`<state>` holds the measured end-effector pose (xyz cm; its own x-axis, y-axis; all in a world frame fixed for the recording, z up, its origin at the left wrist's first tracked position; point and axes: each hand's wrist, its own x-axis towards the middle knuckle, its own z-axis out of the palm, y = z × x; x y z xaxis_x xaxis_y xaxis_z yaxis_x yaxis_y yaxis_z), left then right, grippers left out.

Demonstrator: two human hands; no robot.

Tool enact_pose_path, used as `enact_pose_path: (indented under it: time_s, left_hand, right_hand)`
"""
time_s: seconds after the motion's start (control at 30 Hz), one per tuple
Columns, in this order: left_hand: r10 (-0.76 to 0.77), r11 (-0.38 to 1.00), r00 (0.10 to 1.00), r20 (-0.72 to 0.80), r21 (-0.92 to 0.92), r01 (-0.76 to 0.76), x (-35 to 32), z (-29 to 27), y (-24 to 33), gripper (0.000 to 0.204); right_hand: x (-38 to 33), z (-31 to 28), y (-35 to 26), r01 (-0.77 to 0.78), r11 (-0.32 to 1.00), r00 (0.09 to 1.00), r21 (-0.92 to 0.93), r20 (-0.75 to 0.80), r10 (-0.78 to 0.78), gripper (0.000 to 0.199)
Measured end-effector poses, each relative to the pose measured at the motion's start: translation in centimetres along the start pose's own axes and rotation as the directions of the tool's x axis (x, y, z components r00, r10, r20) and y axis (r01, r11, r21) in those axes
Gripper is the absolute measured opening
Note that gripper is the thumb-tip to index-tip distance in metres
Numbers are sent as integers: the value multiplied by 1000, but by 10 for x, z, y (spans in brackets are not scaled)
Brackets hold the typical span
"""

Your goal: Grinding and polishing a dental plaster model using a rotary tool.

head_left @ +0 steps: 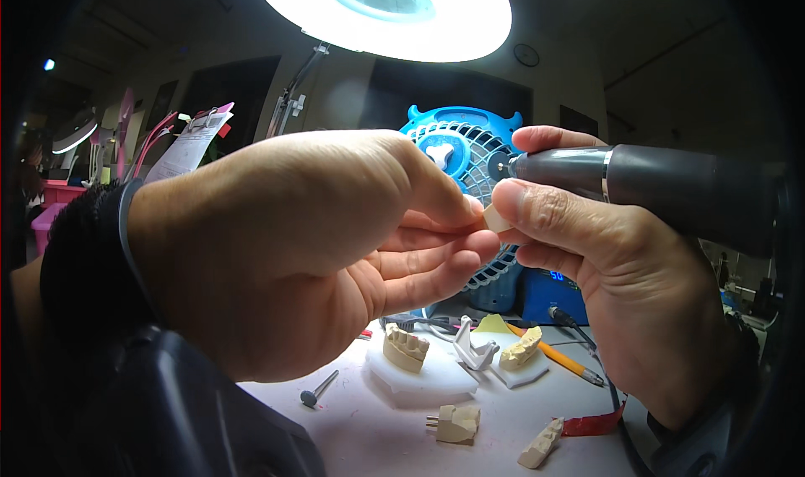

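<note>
My left hand (293, 217) pinches a small beige plaster piece (495, 218) between thumb and fingertips, with its other fingers curled below. Wrapped round a dark grey rotary handpiece (662, 183), my right hand (625, 263) points the tool leftward. Its thumb tip sits right beside the plaster piece; whether they touch I cannot tell. A small dark cutting disc (498, 166) on the tool's tip stands just above the piece, apart from it. The fingers cover much of the piece. Below on the table is a plaster tooth model (405, 349) on a white base (419, 380).
Another tooth model (521, 349) stands beside a white plastic hinge (475, 348). Nearer lie a pinned plaster block (459, 424), a plaster tooth section (542, 443), a red strip (591, 424) and a shanked bit (319, 390). A blue fan (465, 116) stands behind; a ring lamp (470, 15) hangs overhead.
</note>
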<state>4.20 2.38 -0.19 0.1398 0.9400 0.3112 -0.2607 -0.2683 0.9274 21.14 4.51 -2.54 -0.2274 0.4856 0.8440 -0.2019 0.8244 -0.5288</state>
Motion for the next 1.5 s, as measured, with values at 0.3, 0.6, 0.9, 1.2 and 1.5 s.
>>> enact_pose_path:
  time_s: [0.3, 0.6, 0.9, 1.2, 1.5]
  left_hand:
    - [49, 981, 996, -79, 193, -33, 0, 3, -8, 20]
    - [-2, 971, 999, -45, 239, 13, 2, 0, -3, 19]
    - [13, 947, 996, -83, 322, 14, 3, 0, -6, 18]
    - [-26, 947, 997, -79, 317, 49, 5, -3, -3, 20]
    - [13, 936, 997, -80, 352, 16, 4, -3, -3, 20]
  right_hand:
    - [-8, 5, 1, -109, 981, 991, -157, -91, 96, 51]
    - [-7, 13, 1, -118, 973, 983, -196, -163, 87, 50]
    - [-5, 0, -1, -164, 979, 985, -123, -69, 156, 50]
    - [-7, 4, -6, -173, 978, 983, -119, -79, 165, 53]
    - [-6, 5, -7, -152, 980, 988, -126, -59, 146, 51]
